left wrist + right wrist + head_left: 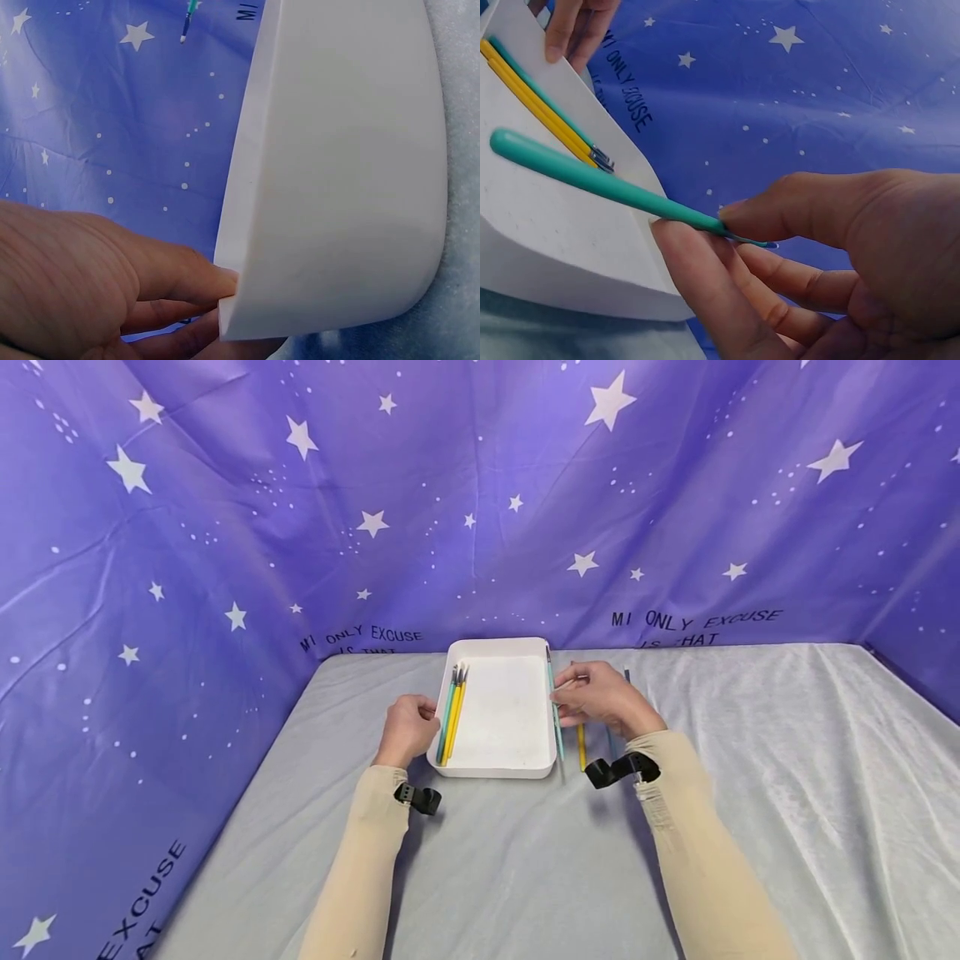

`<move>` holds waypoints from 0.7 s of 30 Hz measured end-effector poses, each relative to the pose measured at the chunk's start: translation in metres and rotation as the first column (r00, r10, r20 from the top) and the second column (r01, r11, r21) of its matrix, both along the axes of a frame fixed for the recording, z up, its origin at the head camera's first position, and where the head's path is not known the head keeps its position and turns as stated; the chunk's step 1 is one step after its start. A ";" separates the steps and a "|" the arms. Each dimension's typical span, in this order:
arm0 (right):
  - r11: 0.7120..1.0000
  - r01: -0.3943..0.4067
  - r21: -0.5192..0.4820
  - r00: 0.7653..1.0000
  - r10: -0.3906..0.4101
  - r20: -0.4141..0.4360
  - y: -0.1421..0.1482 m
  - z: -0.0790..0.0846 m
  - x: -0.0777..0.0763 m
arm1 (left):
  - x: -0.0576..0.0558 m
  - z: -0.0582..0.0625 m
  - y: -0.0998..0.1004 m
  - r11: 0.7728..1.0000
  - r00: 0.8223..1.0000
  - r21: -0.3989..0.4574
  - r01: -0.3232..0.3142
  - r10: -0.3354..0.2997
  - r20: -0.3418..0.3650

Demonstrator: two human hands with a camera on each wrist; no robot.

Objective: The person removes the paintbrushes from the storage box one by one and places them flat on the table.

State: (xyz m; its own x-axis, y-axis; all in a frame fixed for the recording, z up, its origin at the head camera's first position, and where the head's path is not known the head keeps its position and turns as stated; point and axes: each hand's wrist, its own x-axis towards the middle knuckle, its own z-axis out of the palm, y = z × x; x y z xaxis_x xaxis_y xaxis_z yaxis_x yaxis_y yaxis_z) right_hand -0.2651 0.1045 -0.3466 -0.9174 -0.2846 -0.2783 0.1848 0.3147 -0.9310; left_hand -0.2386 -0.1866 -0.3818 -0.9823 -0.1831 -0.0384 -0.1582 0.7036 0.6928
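Note:
My left hand (pixel 407 727) grips the left wall of a white tray (pixel 506 718), with the thumb at the rim in the left wrist view. Between the thumb and fingers of my right hand (pixel 603 700) is a teal paintbrush (pixel 607 184). It hangs along the tray's right rim, its rounded handle end pointing back toward me. Inside the tray, yellow paintbrushes (pixel 453 722) and a teal one (pixel 544 86) lie side by side along the left wall. Under and beside my right hand, a yellow paintbrush (pixel 581 750) rests on the cloth, partly hidden.
A thin blue stick-like thing (pixel 627 675) lies on the grey cloth (pixel 495 860), mostly behind my right hand. The purple star-printed curtain (pixel 480 527) rises just behind the tray and along the left side.

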 end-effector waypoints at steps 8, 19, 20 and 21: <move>1.000 -0.005 -0.021 1.000 0.005 0.010 0.016 -0.001 -0.003 | 0.000 0.000 0.000 1.000 1.000 0.004 -0.002 0.002 -0.001; 1.000 0.014 -0.020 1.000 -0.014 0.002 0.029 0.000 -0.004 | 0.000 0.001 0.001 1.000 1.000 0.007 0.000 0.000 -0.010; 1.000 0.015 -0.014 1.000 -0.015 0.006 0.030 0.000 -0.004 | 0.001 0.001 0.001 1.000 1.000 0.006 0.001 -0.001 -0.009; 1.000 0.017 -0.008 1.000 -0.017 0.009 0.032 0.000 -0.004 | 0.001 0.001 0.001 1.000 1.000 0.007 0.001 -0.001 -0.004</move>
